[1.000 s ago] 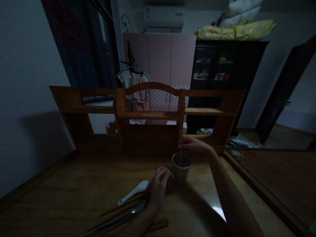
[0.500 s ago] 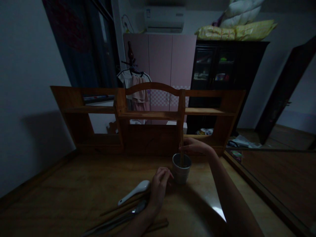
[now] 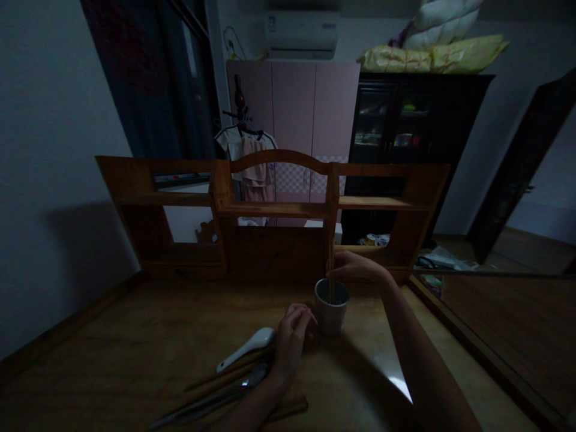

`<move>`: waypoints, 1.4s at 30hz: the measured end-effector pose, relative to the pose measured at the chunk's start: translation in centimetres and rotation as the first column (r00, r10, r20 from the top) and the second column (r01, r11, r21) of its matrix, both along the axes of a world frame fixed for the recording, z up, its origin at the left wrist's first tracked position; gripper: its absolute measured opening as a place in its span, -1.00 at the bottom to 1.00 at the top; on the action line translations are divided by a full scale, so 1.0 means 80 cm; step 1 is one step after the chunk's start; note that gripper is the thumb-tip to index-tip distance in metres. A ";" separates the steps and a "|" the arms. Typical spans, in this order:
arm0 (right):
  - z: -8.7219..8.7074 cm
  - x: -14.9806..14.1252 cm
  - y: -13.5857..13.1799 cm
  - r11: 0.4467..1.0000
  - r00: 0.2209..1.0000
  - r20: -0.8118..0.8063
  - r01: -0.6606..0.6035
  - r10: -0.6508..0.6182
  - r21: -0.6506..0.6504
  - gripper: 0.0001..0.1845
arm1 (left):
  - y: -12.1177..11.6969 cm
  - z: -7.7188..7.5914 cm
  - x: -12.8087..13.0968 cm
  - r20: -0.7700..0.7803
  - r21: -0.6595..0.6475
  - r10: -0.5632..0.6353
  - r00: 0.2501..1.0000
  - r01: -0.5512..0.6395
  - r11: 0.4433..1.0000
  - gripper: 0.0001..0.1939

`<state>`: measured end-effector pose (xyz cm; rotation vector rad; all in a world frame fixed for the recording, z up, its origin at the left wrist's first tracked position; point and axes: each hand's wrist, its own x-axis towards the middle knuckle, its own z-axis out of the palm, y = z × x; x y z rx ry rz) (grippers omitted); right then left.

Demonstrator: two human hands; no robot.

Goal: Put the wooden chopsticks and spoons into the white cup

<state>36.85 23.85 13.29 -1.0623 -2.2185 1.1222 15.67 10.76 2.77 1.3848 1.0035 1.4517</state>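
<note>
My right hand (image 3: 353,266) is closed on thin wooden chopsticks (image 3: 332,290), which stand upright with their lower ends inside a grey cup (image 3: 332,319). How many it holds is hard to tell. My left hand (image 3: 292,336) is curled at the cup's lower left, fingertips close against its side; whether they touch it or hold something small is hidden. Left of that hand lies a white spoon (image 3: 246,349). Beside it are wooden chopsticks (image 3: 216,379) and a shiny metal spoon (image 3: 255,375), partly covered by my left forearm. Dark sticks (image 3: 290,408) show right of that forearm.
A wooden shelf unit (image 3: 274,210) stands along the back of the wooden tabletop (image 3: 180,324). A wall (image 3: 54,180) rises at the left, and a raised wooden edge (image 3: 468,348) runs along the right. The room is dim.
Both hands, the cup and the chopsticks keep nearly the same places. The whole view has shifted very slightly.
</note>
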 end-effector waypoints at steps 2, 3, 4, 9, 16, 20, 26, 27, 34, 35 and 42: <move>-0.002 0.000 0.002 1.000 1.000 0.005 0.006 -0.006 0.005 -0.68 | 0.000 0.000 0.000 0.002 -0.007 -0.004 1.000 0.004 1.000 -0.65; -0.002 0.000 0.003 1.000 1.000 0.006 0.005 -0.005 0.005 -0.68 | 0.000 0.000 0.000 0.005 -0.011 -0.005 1.000 0.005 1.000 -0.66; -0.003 0.000 0.004 1.000 1.000 0.007 0.003 -0.003 0.004 -0.67 | 0.000 -0.001 0.000 0.009 -0.014 -0.003 1.000 0.003 1.000 -0.66; -0.001 -0.002 0.002 1.000 1.000 0.015 -0.006 0.006 0.001 -0.66 | 0.000 -0.002 0.000 0.004 -0.008 0.013 1.000 -0.013 1.000 -0.65; 0.024 0.002 -0.025 1.000 0.999 0.031 0.021 -0.022 0.017 -0.60 | 0.001 0.001 0.001 -0.015 -0.010 0.007 1.000 -0.007 1.000 -0.64; 0.053 0.027 -0.045 0.988 0.991 0.065 0.106 -0.114 0.110 -0.58 | 0.002 -0.003 0.001 -0.082 -0.023 0.045 0.996 -0.047 0.999 -0.63; 0.107 0.044 -0.096 0.703 0.837 -0.001 0.460 -0.547 0.542 -0.53 | -0.004 -0.011 0.006 -0.200 -0.039 0.028 0.979 -0.036 0.999 -0.57; 0.114 0.040 -0.107 0.632 0.810 -0.039 0.486 -0.585 0.603 -0.51 | -0.005 -0.009 0.008 -0.221 -0.033 0.020 0.975 -0.028 0.999 -0.57; 0.137 0.005 -0.151 0.581 0.852 -0.125 0.447 -0.509 0.680 -0.58 | -0.050 0.057 0.005 -0.607 0.132 0.007 0.794 0.092 0.987 -0.59; 0.138 0.002 -0.153 0.587 0.862 -0.113 0.426 -0.494 0.688 -0.62 | -0.063 0.064 -0.003 -0.659 0.168 0.033 0.751 0.105 0.980 -0.66; 0.139 0.002 -0.162 0.588 0.889 -0.066 0.354 -0.454 0.727 -0.82 | -0.139 0.003 -0.103 -0.837 0.227 0.156 0.524 0.072 0.971 -0.47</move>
